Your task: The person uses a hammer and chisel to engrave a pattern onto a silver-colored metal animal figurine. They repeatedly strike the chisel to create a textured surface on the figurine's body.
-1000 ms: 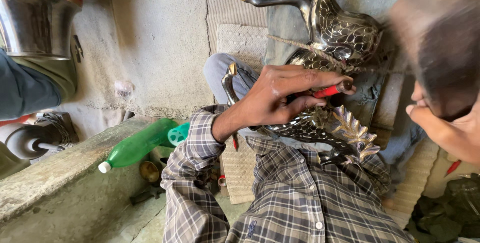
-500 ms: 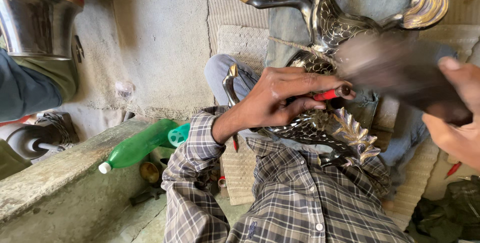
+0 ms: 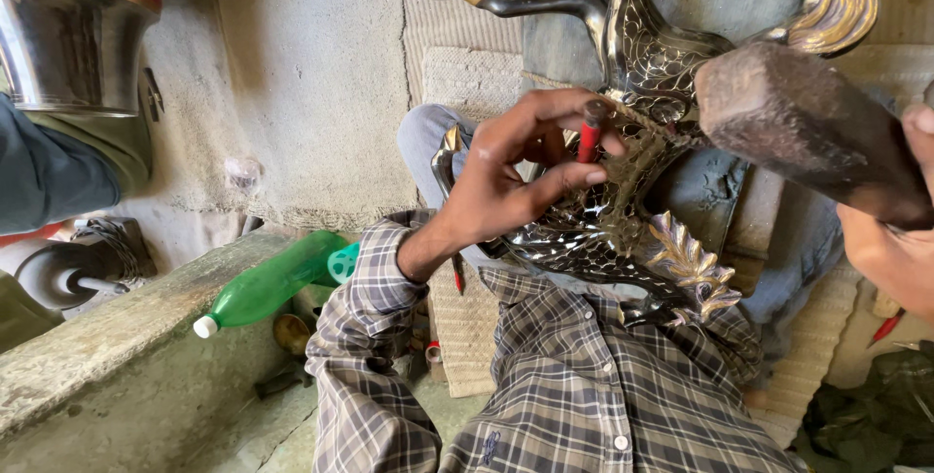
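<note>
My left hand (image 3: 506,181) pinches a small red-handled chisel (image 3: 588,142) and stands its tip against an ornate silver and gold metal figure (image 3: 642,54) lying across my lap. My right hand (image 3: 895,239), at the right edge, grips the handle of a heavy, worn brown mallet (image 3: 788,118). The mallet's head hovers just right of the chisel's top, apart from it. A leaf-shaped engraved part of the figure (image 3: 686,264) rests against my plaid shirt (image 3: 584,385).
A green plastic bottle (image 3: 268,283) lies on a concrete ledge (image 3: 88,356) at the left. A large polished metal vessel (image 3: 68,35) stands at the top left, beside another person's clothed limb (image 3: 49,171). Woven mats (image 3: 467,74) lie under my legs.
The mallet swung in from the upper right towards the chisel and now holds still beside it. My left hand turned the chisel more upright and shifted it left on the figure.
</note>
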{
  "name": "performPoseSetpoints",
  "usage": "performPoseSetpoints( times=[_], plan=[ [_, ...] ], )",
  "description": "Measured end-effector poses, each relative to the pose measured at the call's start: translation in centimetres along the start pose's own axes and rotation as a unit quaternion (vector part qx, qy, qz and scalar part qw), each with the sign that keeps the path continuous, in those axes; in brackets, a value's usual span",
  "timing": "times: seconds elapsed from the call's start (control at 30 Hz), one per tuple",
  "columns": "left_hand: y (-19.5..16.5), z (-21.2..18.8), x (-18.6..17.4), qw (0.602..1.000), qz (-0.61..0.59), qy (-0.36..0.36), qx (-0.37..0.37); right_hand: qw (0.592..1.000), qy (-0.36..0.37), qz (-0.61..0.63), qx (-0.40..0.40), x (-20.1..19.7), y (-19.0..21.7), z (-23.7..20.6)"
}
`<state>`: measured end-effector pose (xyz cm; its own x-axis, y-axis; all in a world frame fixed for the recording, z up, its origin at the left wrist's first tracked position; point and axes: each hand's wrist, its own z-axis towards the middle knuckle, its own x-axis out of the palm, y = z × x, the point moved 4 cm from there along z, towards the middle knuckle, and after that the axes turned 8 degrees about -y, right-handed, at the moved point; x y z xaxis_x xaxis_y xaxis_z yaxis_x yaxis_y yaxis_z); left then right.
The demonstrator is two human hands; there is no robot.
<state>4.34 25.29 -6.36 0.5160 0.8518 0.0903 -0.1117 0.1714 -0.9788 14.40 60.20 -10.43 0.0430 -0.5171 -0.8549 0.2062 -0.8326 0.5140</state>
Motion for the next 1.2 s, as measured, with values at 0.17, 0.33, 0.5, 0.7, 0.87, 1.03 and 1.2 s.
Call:
performPoseSetpoints(
  times=[0.17, 0.33, 0.5, 0.7, 0.87, 1.03, 1.2],
  plan=[
    [0.1, 0.1, 0.9, 0.998, 0.04, 0.04, -0.018, 0.995, -0.023, -0.096, -0.02, 0.0, 1.1, 1.3],
    [-0.5, 0.2, 1.0, 0.996, 0.027, 0.085, 0.013, 0.998, -0.05, -0.033, -0.019, -0.3, 0.9, 1.1],
    [-0.9, 0.2, 1.0, 0.996, 0.041, 0.079, 0.01, 0.978, -0.013, 0.156, 0.138, 1.0, -2.2, -1.5],
    [-0.4, 0.0, 1.0, 0.992, 0.092, 0.085, 0.005, 0.983, 0.036, 0.167, 0.065, 1.2, -3.6, -1.3],
    [-0.6, 0.2, 1.0, 0.994, 0.072, 0.083, 0.025, 0.992, 0.068, 0.101, -0.024, 0.7, -2.3, 0.8],
    [-1.1, 0.0, 0.9, 0.989, 0.125, 0.073, 0.04, 0.995, 0.058, 0.075, -0.042, -0.1, -0.1, 2.2],
    [-0.1, 0.3, 0.9, 0.995, 0.059, 0.074, 0.038, 0.993, 0.01, 0.121, -0.009, -0.4, 1.5, 3.1]
  ],
)
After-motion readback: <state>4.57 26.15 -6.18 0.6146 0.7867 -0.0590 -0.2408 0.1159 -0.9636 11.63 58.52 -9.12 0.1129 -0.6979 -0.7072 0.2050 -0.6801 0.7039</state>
